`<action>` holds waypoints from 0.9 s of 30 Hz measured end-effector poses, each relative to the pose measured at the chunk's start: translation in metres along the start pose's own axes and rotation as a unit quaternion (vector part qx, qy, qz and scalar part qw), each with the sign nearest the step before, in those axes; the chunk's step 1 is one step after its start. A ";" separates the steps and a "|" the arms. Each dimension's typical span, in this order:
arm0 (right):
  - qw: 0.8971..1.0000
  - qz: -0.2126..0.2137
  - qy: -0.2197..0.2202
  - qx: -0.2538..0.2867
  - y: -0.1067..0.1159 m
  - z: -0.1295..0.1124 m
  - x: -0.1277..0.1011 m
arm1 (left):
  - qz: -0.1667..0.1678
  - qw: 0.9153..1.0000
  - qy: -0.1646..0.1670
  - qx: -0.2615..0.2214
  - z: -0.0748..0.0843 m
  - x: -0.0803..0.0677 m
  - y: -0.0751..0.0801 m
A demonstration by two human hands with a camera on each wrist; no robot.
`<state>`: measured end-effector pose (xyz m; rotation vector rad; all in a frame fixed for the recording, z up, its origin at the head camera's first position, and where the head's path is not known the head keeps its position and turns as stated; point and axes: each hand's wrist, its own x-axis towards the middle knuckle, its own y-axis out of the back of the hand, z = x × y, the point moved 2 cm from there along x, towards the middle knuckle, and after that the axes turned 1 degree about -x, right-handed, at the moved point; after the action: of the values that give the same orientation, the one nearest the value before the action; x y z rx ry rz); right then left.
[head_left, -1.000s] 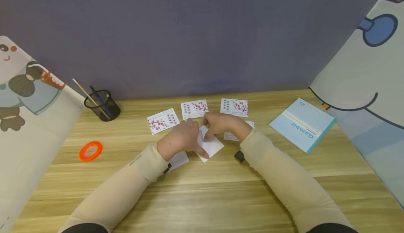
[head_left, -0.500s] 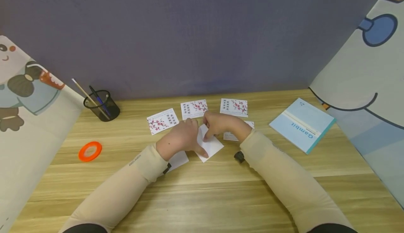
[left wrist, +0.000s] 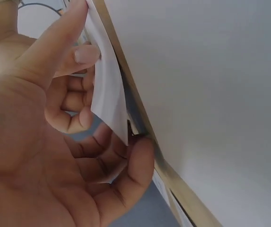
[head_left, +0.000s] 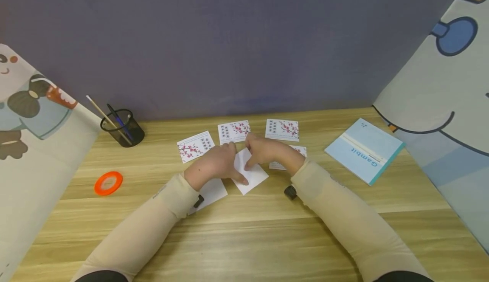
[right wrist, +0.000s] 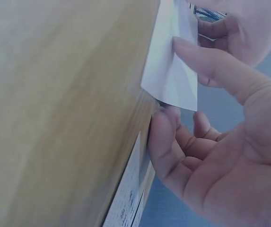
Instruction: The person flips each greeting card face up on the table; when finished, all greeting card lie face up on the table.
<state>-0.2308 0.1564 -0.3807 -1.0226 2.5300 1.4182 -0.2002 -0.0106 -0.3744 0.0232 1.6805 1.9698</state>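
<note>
A plain white card point(head_left: 257, 175), with a slight bend along it, is tilted up between my two hands. My left hand point(head_left: 217, 164) holds its left side; in the left wrist view the thumb lies along the card point(left wrist: 109, 85) and the fingers curl around its edge. My right hand point(head_left: 263, 149) pinches the far side, thumb pressed on the face of the card point(right wrist: 170, 78) and curled fingers at the back. Another white sheet point(head_left: 214, 193) lies under my left wrist, partly hidden. Cards with pink blossoms point(head_left: 234, 131) and dark characters lie just beyond the hands.
Further blossom cards lie at left point(head_left: 195, 147) and right point(head_left: 282, 130), one partly covered by my right wrist. A black mesh pen holder point(head_left: 127, 133) stands back left, an orange tape roll point(head_left: 98, 184) in front of it. A blue Gambit booklet point(head_left: 364, 151) lies at right.
My left hand has shifted slightly left and its thumb has drawn back along the card, baring more of the card and of the sheet underneath the wrist. My right hand keeps its place.
</note>
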 end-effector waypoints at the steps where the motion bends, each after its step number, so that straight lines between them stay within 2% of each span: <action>1: 1.000 0.001 -0.004 0.002 0.000 0.000 0.000 | -0.002 1.000 -0.003 -0.011 -0.002 0.001 0.000; 7: 1.000 0.003 -0.009 0.005 0.000 0.001 -0.001 | -0.027 0.996 -0.020 -0.087 -0.016 0.007 0.002; 13: 1.000 0.006 -0.004 0.023 0.002 0.004 0.000 | -0.054 0.980 -0.018 -0.193 -0.032 0.012 0.006; 20: 0.997 0.008 0.011 0.070 0.003 0.011 0.002 | -0.071 0.965 -0.024 -0.250 -0.041 0.017 0.007; 27: 0.996 0.033 0.013 0.076 0.008 0.010 0.000 | -0.068 0.953 -0.018 -0.295 -0.044 0.017 0.011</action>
<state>-0.2378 0.1671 -0.3811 -0.9453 2.6654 1.2131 -0.2347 -0.0442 -0.3801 -0.2666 0.9837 2.2638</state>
